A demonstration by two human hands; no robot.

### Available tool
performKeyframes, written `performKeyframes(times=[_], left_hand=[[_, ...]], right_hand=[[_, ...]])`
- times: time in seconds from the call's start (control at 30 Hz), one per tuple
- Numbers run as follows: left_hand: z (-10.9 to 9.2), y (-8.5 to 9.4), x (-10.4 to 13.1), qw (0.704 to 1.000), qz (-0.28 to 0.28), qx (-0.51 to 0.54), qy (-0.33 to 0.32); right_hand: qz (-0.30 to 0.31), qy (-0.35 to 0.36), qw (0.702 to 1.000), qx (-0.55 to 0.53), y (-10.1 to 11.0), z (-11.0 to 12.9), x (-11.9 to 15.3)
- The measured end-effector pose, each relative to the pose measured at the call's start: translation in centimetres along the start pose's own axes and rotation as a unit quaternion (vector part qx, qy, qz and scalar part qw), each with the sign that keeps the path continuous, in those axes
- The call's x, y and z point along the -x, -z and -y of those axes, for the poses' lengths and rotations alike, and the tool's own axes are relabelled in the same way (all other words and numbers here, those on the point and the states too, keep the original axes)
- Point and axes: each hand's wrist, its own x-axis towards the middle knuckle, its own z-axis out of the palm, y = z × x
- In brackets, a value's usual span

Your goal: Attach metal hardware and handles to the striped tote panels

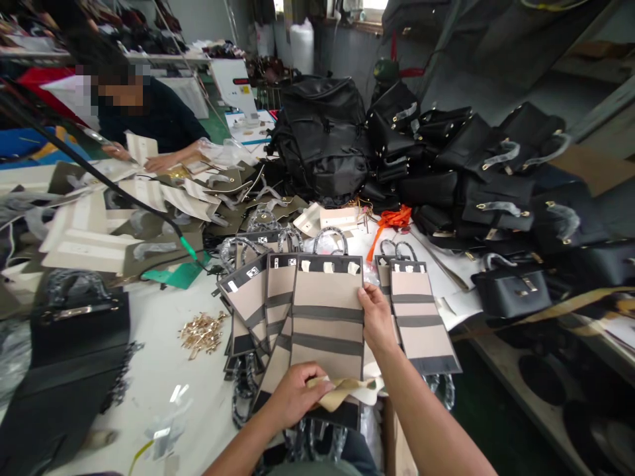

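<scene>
A flat beige-and-black bag panel (327, 324) with a wrapped handle at its top lies in front of me, with white tabs along its upper black band. My right hand (378, 318) pinches its right edge near the top. Over the panel's lower part, my left hand (300, 396) holds a curled cream strip (342, 391) between thumb and fingers. Similar panels (245, 284) are stacked to the left, and another panel (421, 317) lies to the right of my right hand.
Small gold metal pieces (202, 332) form a pile left of the panels. A black bag piece (74, 370) lies at far left. Black bags (501, 185) are heaped at the back right. Across the table a person (149, 119) handles olive and cream pieces (99, 225).
</scene>
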Motion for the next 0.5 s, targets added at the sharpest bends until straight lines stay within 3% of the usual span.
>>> performKeyframes(times=[0.13, 0.23, 0.37, 0.47, 0.5], left_hand=[[-1.1, 0.8, 0.9, 0.999, 0.016, 0.033, -0.003], [-1.3, 1.4, 1.7, 0.995, 0.036, 0.091, 0.020], [0.0, 1.5, 2.0, 0.991, 0.104, 0.051, 0.060], [1.2, 1.0, 1.5, 0.994, 0.095, -0.037, 0.044], [1.4, 0.8, 1.3, 0.994, 0.082, -0.058, 0.032]], right_hand=[[-0.052, 0.016, 0.998, -0.031, 1.3, 1.8, -1.2], [-0.116, 0.042, 0.992, -0.037, 4.3, 4.0, -2.3], [-0.224, 0.130, 0.965, -0.042, 10.8, 9.1, -3.0], [-0.281, 0.198, 0.938, -0.048, 17.1, 14.4, -2.8], [-0.273, 0.198, 0.941, -0.030, 19.4, 16.2, -2.5]])
